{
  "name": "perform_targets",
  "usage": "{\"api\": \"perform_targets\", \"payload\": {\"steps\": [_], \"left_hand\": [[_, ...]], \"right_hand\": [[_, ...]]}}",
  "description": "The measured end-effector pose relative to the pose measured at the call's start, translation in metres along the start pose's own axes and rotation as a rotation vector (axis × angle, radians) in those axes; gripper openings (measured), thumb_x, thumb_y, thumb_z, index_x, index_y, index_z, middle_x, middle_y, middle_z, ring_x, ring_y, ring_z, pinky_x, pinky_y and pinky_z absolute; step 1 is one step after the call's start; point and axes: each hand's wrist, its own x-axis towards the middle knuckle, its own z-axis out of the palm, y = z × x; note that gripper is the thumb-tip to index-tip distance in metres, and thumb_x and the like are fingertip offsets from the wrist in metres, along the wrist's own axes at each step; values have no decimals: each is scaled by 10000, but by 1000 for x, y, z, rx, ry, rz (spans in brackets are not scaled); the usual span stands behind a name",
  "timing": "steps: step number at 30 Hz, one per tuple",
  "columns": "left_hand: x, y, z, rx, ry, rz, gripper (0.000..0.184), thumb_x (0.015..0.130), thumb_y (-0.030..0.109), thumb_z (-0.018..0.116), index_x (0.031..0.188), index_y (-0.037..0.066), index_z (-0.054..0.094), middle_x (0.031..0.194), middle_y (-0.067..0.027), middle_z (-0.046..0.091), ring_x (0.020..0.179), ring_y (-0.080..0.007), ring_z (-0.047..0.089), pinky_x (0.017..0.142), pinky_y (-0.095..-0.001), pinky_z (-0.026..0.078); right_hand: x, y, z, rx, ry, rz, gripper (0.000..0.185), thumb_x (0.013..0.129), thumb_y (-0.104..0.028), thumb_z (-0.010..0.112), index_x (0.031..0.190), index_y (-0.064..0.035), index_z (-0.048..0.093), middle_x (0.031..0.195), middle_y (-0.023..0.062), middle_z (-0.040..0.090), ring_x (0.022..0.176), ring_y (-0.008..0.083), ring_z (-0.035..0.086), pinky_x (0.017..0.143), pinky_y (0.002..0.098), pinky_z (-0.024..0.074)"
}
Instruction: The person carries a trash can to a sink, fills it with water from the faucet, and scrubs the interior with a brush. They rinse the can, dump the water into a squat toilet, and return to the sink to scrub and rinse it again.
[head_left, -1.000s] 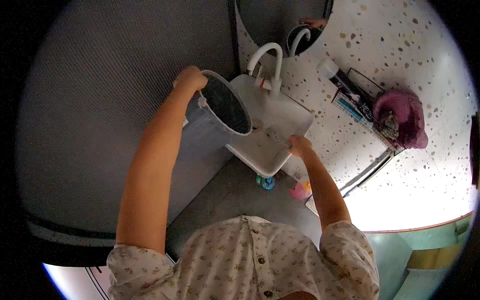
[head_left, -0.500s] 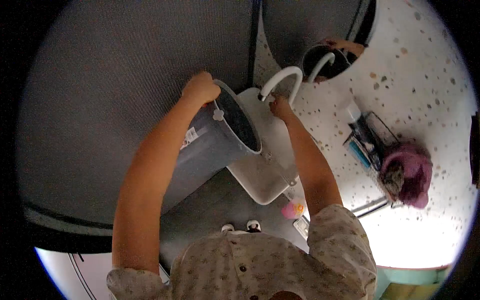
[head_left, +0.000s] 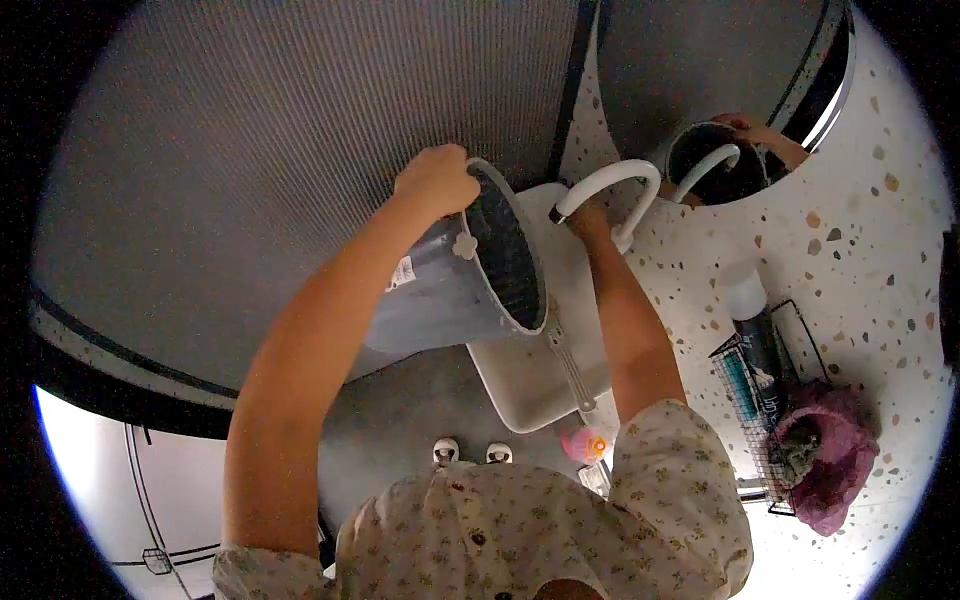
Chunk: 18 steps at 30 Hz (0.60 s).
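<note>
My left hand point(head_left: 438, 182) is closed on the rim of a grey bucket point(head_left: 440, 295), which tilts with its mouth toward the white sink point(head_left: 510, 400). A flower-shaped piece joins the bucket's rim near that hand. Beneath the curved white faucet point(head_left: 620, 170), my right hand point(head_left: 590, 218) is at the back of the sink; its fingers are mostly hidden behind the spout. A long, pale slotted tool point(head_left: 572, 370) lies in the sink, reaching over its front edge, beside the bucket's mouth.
A wire basket point(head_left: 750, 410) on the speckled wall holds a dark can point(head_left: 762, 350) with a white cap and a purple bag point(head_left: 835, 450). A round mirror point(head_left: 690, 60) hangs behind the faucet. On the floor below the sink is a pink object point(head_left: 580, 445).
My right hand has let go of the slotted tool and moved back to the faucet. My left hand still holds the bucket. The view has shifted, and the sink and basket appear lower.
</note>
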Motion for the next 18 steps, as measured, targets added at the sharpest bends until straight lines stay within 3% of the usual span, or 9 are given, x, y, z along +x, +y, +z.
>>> {"api": "perform_targets", "payload": {"steps": [2, 8, 10, 11, 13, 14, 15, 17, 18], "left_hand": [[1, 4, 0, -3, -1, 15, 284, 714, 143, 529, 933, -12, 622, 965, -216, 624, 901, -341, 620, 780, -427, 490], [5, 13, -1, -17, -46, 9, 282, 708, 126, 522, 914, -40, 619, 897, -226, 634, 776, -334, 649, 711, -407, 515], [7, 12, 1, -11, 17, 32, 281, 703, 120, 521, 906, -48, 617, 842, -231, 638, 729, -324, 655, 693, -406, 521], [8, 11, 2, -12, 11, 36, 281, 703, 120, 521, 906, -48, 617, 842, -231, 638, 729, -324, 655, 693, -406, 521], [10, 8, 2, 13, 18, 76, 255, 707, 106, 517, 876, -52, 623, 793, -232, 638, 669, -323, 656, 631, -402, 531], [10, 8, 2, 10, 12, 84, 255, 707, 106, 517, 876, -52, 623, 793, -232, 638, 669, -323, 656, 631, -402, 531], [11, 9, 0, 3, -38, 58, 240, 710, 101, 516, 851, -58, 626, 786, -231, 638, 648, -323, 654, 594, -396, 532], [14, 7, 1, -8, -93, 41, 227, 712, 96, 515, 827, -64, 628, 778, -230, 638, 628, -323, 652, 557, -390, 534], [17, 3, 3, -15, -104, 57, 222, 711, 95, 517, 806, -72, 627, 771, -233, 635, 621, -322, 652, 530, -388, 530]], "right_hand": [[-3, 0, -12, 3, -68, -85, 540, 858, -261, 496, 1295, 34, 381, 1361, 251, 328, 1193, 402, 408, 1019, 482, 319], [-21, -16, -30, 87, -246, 33, 424, 853, -248, 501, 1178, 24, 501, 1189, 264, 501, 1089, 382, 511, 911, 450, 442], [-68, -43, -67, 142, -8, 4, 343, 856, -228, 497, 1110, -7, 564, 1116, 224, 555, 1037, 340, 552, 873, 437, 458], [-84, -55, -72, 140, -9, 10, 343, 856, -228, 497, 1110, -7, 564, 1116, 224, 555, 1037, 340, 552, 873, 437, 458], [-109, -69, -76, 309, 115, 70, 262, 815, -136, 488, 1022, -13, 592, 908, 232, 621, 817, 385, 609, 700, 439, 482], [-88, -38, -17, 340, 215, -137, 260, 832, -179, 492, 1004, -18, 603, 826, 185, 640, 747, 315, 627, 640, 409, 482], [-91, -31, 0, 336, 218, -127, 260, 832, -179, 492, 1004, -18, 603, 826, 185, 640, 747, 315, 627, 640, 409, 482], [-109, -28, 16, 866, -131, 31, 235, 837, -191, 533, 984, -28, 616, 755, 108, 627, 663, 186, 587, 560, 335, 459], [-121, -32, 12, 861, -127, 39, 235, 837, -191, 533, 984, -28, 616, 755, 108, 627, 663, 186, 587, 560, 335, 459]]}}
